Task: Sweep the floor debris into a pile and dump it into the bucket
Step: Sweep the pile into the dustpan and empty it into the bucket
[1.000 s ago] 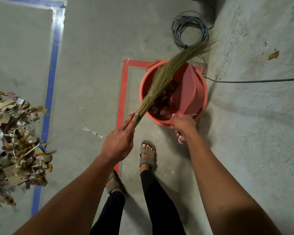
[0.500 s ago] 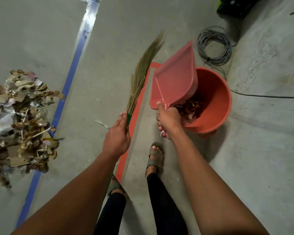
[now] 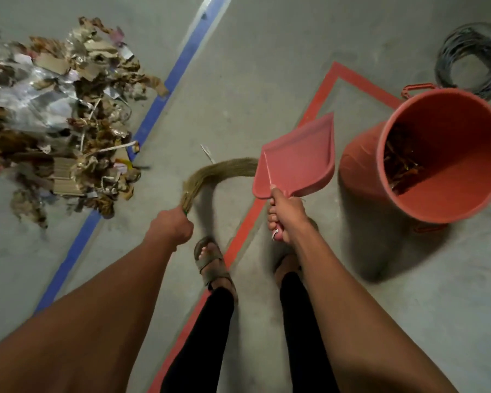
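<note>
The left hand (image 3: 171, 226) is fisting a grass broom (image 3: 210, 173), arm outstretched; the right hand (image 3: 287, 215) is gripping the empty pink dustpan (image 3: 298, 158) beside the orange bucket (image 3: 448, 154), debris pile (image 3: 60, 114) lying far left

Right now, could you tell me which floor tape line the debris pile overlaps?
The blue tape line; the debris pile spills across it, while the red tape line stays bare.

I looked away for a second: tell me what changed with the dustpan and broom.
The pink plastic dustpan in the right hand came out of the orange bucket. The left hand swung the straw broom off the bucket, toward the floor. Both grips unchanged; debris pile untouched.
</note>
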A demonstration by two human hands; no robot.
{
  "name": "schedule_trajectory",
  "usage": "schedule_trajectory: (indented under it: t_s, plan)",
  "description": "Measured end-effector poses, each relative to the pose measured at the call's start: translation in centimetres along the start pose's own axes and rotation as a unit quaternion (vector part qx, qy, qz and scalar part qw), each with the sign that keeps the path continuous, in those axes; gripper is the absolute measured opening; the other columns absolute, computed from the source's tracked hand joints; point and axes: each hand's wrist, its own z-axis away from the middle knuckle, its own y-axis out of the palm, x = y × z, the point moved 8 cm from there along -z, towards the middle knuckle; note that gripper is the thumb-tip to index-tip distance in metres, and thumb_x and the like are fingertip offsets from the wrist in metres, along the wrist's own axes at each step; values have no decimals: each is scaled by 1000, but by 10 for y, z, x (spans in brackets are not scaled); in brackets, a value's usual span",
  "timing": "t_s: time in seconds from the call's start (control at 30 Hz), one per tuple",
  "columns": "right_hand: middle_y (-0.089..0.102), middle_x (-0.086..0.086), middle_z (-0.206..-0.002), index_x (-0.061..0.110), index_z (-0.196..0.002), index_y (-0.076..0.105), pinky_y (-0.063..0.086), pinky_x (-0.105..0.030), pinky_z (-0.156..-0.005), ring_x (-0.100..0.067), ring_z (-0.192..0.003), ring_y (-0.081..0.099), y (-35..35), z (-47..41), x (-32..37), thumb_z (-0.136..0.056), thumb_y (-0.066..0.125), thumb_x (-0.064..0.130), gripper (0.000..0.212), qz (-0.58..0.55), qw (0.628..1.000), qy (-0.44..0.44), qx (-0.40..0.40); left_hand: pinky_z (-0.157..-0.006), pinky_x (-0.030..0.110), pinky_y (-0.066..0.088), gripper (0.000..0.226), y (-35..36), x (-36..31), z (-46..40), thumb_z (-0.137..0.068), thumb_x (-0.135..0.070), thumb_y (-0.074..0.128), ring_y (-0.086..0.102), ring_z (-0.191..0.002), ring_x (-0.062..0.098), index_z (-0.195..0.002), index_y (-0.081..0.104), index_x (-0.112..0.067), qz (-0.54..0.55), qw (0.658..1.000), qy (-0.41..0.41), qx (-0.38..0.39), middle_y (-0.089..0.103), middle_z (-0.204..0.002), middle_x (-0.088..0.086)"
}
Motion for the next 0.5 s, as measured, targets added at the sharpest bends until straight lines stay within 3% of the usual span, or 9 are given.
schedule_trajectory:
  t_s: [0.07,0.13,0.33,0.5]
  plan:
    - [40,4,-49,19,-73,48,24,-22,-45,-11,-36,33,13,3,-8,-102,59,44,39,6,1000,4,2,-88,49,60,52,-14,29,-12,-94,-23,50,63,-108,40,-145,43,-14,-2,999,4,-46,57,-126,17]
    - [41,4,-51,20,-74,48,24,-25,-49,-12,-37,34,26,9,-11,-102,58,44,38,14,1000,7,9,-99,54,53,66,-30,47,-17,-93,-21,52,57,-120,44,-155,31,-15,5,995,16,-97,50,-143,17]
    - [42,4,-52,20,-75,49,24,-24,-49,-12,-39,35,52,32,4,-102,58,45,38,30,999,5,13,-104,57,48,71,-57,40,5,-97,-17,47,52,-128,44,-162,18,-16,69,979,81,-174,32,-164,12]
    - [40,4,-52,21,-74,46,23,-21,-47,-11,-39,34,68,34,17,-102,58,46,39,40,999,-14,25,-107,54,44,70,-52,-2,7,-100,-19,45,50,-134,41,-164,16,-23,68,979,135,-140,25,-169,5]
